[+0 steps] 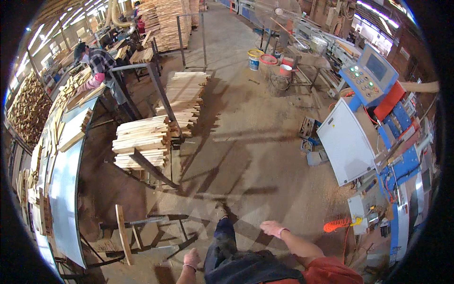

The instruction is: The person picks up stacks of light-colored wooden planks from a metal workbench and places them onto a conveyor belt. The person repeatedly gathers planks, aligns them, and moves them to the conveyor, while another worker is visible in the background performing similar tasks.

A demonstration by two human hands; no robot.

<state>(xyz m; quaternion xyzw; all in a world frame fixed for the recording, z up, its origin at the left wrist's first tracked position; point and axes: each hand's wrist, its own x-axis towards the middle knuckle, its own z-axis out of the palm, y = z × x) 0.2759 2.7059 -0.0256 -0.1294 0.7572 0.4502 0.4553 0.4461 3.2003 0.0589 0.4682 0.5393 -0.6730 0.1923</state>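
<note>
Left of the left grip (192,258), one board (123,234) stands slightly tilted beside one low metal frame (156,218); this frame is the nearest thing to the grip, but apart from it. How far the left grip is open I cannot tell; no thing shows in it. Farther ahead of it are two stacks (142,142) of wood, one behind the other. The right grip (273,228) is loosely open above the floor (255,165), holding nothing. Far ahead of it stand one yellow-rimmed pail (255,61) and at least two red ones. To its right are one orange coil (336,225), one white cabinet (347,142) and one control panel (371,71).

The surface (66,189), long and metallic, lies left of both grips, with many wood pieces (75,128); one co-worker (106,71) stands beside it. The room is a workshop with brown, shadowed floor and bright lamps (378,13).
</note>
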